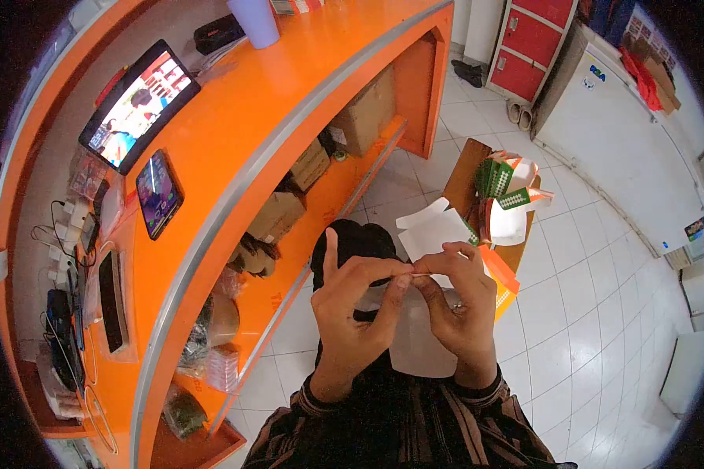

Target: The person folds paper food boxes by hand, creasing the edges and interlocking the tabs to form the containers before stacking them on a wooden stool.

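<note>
My left hand (pixel 357 313) and my right hand (pixel 463 313) meet at the fingertips over my lap. Each pinches thumb against index finger at the edge of a white paper sheet (pixel 422 336), which hangs down between them. Another white piece of card (pixel 434 230) lies just beyond my fingers. An orange folded carton (pixel 499 273) is beside my right hand. Further off, green and white cartons (pixel 494 176) and an open white carton (pixel 508 223) rest on a brown wooden bench (pixel 465 168).
An orange counter (pixel 235 102) curves along the left, with a tablet (pixel 139 105), a phone (pixel 159 194) and a purple cup (pixel 254 22). Cardboard boxes (pixel 278 217) fill its lower shelf. A white freezer (pixel 622 133) and red lockers (pixel 520 35) stand at the back right.
</note>
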Demonstrator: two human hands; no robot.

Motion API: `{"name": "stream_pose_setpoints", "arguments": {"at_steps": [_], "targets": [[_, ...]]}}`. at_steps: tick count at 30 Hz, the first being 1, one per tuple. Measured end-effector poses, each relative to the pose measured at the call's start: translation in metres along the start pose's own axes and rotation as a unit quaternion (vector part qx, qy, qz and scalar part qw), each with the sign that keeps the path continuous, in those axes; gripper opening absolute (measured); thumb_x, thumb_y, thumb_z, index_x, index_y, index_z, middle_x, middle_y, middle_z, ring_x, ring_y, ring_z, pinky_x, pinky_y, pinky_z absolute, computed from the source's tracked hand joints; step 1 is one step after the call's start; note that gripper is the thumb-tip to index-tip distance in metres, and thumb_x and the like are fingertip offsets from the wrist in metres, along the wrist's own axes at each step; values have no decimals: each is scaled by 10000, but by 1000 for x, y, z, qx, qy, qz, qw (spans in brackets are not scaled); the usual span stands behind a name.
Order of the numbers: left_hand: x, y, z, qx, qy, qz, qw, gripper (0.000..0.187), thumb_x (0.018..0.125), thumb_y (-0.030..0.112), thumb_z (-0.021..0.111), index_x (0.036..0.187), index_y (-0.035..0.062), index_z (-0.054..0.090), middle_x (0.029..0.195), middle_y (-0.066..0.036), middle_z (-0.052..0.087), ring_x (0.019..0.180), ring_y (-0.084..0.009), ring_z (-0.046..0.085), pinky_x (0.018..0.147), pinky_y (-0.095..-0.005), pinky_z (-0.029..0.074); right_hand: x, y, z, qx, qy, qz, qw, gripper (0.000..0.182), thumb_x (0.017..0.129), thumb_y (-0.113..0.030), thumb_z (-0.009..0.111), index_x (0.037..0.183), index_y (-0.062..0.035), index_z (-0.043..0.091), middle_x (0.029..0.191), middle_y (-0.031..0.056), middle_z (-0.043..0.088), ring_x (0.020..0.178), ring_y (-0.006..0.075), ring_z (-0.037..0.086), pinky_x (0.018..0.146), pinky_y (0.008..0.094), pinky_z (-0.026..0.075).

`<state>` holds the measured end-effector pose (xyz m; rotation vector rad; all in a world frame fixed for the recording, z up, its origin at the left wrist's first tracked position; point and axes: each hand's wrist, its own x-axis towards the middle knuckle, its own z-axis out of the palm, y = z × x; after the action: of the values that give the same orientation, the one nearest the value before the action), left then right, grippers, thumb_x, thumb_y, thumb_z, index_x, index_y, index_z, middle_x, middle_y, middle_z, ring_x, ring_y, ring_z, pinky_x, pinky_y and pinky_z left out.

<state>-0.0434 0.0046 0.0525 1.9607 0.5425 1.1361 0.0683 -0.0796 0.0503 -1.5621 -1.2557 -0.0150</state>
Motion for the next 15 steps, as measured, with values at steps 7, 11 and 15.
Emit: {"name": "stream_pose_setpoints", "arguments": {"at_steps": [7, 11, 15], "targets": [[-1, 3, 2, -9, 21, -22, 999, 32, 773, 80, 666, 799, 63, 662, 793, -41, 667, 752, -155, 638, 1090, -517, 108, 0, -2, 1, 5, 3, 8, 1000, 179, 704, 44, 664, 839, -55, 602, 784, 43, 639, 744, 218, 608, 891, 417, 412], [-13, -4, 6, 80, 57, 7, 995, 104, 755, 127, 707, 817, 66, 649, 806, -39, 633, 781, -160, 608, 1054, -470, 204, -1, -2, 1, -32, 40, 25, 998, 178, 708, 28, 670, 857, -51, 611, 804, 50, 643, 775, 207, 603, 859, 391, 428], [-13, -1, -4, 39, -22, -65, 997, 206, 743, 151, 737, 865, 48, 607, 864, -61, 597, 792, -165, 571, 930, -367, 359, 1, -17, -4, -171, 2, 1, 985, 180, 711, 26, 676, 868, -36, 615, 843, 64, 652, 768, 205, 602, 750, 328, 462]]}}
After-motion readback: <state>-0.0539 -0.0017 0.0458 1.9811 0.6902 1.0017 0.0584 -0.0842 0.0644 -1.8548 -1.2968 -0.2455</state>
